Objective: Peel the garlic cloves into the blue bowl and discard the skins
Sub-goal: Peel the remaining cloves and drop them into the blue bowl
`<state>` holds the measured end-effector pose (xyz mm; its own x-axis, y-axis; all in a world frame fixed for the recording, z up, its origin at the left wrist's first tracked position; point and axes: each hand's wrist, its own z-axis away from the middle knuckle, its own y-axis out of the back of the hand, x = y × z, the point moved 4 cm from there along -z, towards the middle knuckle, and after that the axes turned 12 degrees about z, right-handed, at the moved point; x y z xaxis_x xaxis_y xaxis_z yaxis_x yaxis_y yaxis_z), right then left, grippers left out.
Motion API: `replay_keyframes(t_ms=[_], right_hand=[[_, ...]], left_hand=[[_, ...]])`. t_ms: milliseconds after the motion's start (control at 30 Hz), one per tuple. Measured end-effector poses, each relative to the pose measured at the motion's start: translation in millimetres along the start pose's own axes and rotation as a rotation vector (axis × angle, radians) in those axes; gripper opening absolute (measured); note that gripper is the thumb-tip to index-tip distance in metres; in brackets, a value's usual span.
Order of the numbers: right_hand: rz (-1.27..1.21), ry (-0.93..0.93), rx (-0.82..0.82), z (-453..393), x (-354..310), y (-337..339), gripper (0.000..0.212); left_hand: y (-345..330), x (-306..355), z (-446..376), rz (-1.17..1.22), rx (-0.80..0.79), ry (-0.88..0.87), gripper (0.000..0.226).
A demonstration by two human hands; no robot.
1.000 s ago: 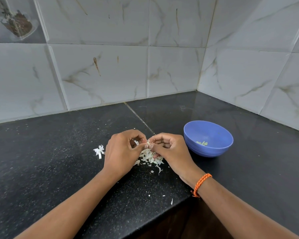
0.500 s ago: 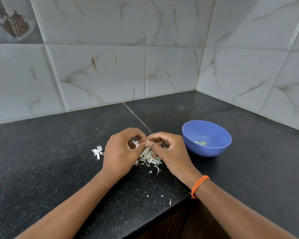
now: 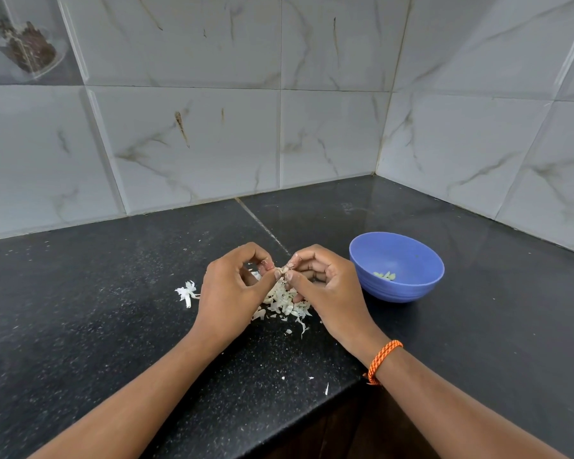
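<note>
hands meet over the black bench, fingertips touching. left hand and right hand both pinch one garlic clove betw thumb & forefinger, other fingers curled in; clove is small, partly hidden by fingertips, held just above the skins, a loose pale pile lying on the bench right under and betw the hands. one separate white scrap lies just left of the left hand, and a few tiny flakes sit near the bench front edge. blue bowl stands upright on the bench just right of the right hand, not touching it; inside, a few pale greenish peeled cloves rest at the bottom. orange braided band wraps the right wrist. grey marbled tile wall runs behind and to the right, forming a corner. top left on the wall, a tile with a brown printed pic, too blurred to make out.
</note>
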<state>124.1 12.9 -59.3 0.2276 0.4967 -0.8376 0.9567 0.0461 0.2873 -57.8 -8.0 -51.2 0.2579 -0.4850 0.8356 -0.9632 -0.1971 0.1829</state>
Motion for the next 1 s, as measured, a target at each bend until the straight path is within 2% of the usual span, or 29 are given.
replay_keyframes(t_ms=[300,567,733,1000], right_hand=[[0.019,-0.014,0.023,-0.2,2.0,-1.7,0.009],[-0.035,-0.056,0.082,-2.4,4.8,5.2,0.012],[-0.017,-0.062,0.084,-1.5,5.2,4.9,0.015],[0.063,-0.063,0.077,-0.1,6.7,5.1,0.013]], left_hand=[[-1.1,1.9,0.8,-0.055,0.008,-0.033,0.018],[0.9,-0.8,0.3,0.025,0.021,0.029,0.024],[0.6,-1.3,-1.0,-0.005,0.016,0.020,0.025],[5.2,-1.8,-5.3,-0.027,0.031,0.029,0.017]])
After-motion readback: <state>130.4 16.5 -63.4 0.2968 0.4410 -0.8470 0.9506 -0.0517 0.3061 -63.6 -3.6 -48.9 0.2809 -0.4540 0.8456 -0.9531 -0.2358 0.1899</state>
